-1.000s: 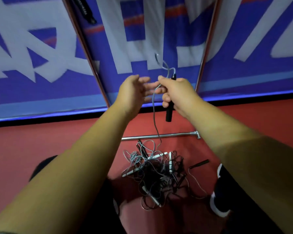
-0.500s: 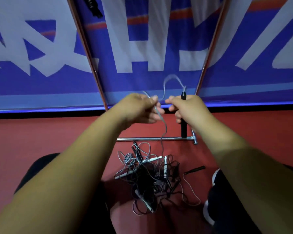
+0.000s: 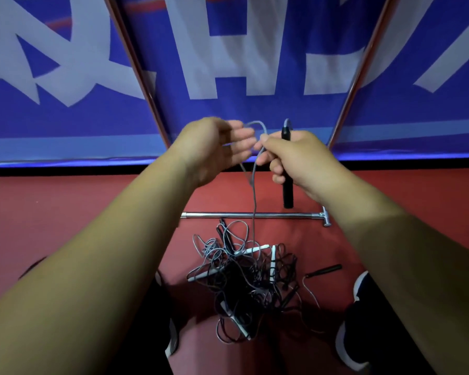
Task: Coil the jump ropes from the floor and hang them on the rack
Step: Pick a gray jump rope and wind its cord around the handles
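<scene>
Mid-frame, the right hand [image 3: 301,158] grips the black cylindrical handle [image 3: 288,193], pinching its thin grey cord [image 3: 253,196]; the left hand [image 3: 209,150] is loosely spread. Lay even loops, easing slack gently from the tangled rope pile [image 3: 241,277] at lower centre.

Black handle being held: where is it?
Head view, right of centre: the black handle is gripped upright in the right hand, its lower end showing just above the chrome bar on the floor.

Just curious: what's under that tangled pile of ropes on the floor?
The red floor shows around the pile and through its loose loops. Anything beneath the dense dark middle is covered.
</scene>
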A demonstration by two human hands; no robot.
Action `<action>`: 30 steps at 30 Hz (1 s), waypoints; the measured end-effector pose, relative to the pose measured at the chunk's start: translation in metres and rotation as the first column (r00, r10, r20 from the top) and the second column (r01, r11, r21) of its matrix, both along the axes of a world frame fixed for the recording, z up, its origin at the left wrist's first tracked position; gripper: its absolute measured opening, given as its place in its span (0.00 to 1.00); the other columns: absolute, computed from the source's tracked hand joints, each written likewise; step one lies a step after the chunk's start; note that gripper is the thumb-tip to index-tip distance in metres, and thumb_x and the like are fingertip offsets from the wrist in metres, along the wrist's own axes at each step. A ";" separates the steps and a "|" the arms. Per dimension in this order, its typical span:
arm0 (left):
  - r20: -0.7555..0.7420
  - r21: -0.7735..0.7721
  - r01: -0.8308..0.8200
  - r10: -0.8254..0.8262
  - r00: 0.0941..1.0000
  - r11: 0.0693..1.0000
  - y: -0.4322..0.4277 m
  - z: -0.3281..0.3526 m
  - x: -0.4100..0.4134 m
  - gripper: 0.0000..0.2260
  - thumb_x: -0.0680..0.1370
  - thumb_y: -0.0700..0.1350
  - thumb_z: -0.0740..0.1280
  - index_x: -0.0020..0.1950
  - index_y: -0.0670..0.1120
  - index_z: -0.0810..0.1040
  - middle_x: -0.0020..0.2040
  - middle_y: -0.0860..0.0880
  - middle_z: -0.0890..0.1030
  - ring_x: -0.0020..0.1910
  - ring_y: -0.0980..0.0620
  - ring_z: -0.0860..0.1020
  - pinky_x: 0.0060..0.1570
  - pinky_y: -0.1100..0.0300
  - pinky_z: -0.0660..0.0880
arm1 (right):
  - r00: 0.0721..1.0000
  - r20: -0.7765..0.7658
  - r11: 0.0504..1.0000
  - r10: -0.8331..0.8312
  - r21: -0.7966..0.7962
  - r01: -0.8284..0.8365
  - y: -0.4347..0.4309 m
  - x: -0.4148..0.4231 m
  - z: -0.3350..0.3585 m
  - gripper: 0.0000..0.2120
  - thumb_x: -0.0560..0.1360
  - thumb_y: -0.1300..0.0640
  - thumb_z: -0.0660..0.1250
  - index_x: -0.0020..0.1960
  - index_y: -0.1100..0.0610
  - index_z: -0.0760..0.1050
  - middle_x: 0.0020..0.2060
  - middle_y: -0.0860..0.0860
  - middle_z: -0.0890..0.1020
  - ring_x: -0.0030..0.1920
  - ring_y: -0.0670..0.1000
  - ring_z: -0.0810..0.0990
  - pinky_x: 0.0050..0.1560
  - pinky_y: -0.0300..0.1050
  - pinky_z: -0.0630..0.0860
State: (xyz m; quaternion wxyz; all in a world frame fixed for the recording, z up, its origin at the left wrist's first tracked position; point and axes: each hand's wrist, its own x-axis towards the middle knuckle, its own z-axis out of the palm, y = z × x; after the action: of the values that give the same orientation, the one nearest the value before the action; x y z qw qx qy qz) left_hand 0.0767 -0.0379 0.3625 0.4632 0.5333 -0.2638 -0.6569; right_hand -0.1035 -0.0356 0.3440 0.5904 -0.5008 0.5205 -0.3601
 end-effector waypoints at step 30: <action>0.212 0.093 0.326 -0.338 0.917 0.941 0.014 -0.018 0.002 0.13 0.81 0.33 0.59 0.61 0.42 0.79 0.55 0.42 0.86 0.54 0.47 0.86 0.55 0.51 0.82 | 0.986 0.162 0.983 0.037 0.170 -0.065 0.001 -0.010 0.005 0.11 0.87 0.58 0.63 0.53 0.63 0.80 0.38 0.59 0.87 0.38 0.53 0.87 0.39 0.45 0.86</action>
State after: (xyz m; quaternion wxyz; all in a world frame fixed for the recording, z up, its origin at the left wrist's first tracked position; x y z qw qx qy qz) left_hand 0.0785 -0.0243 0.3441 0.2971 0.5644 -0.3826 -0.6684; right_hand -0.1133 -0.0345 0.3486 0.6805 -0.4303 0.4887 -0.3361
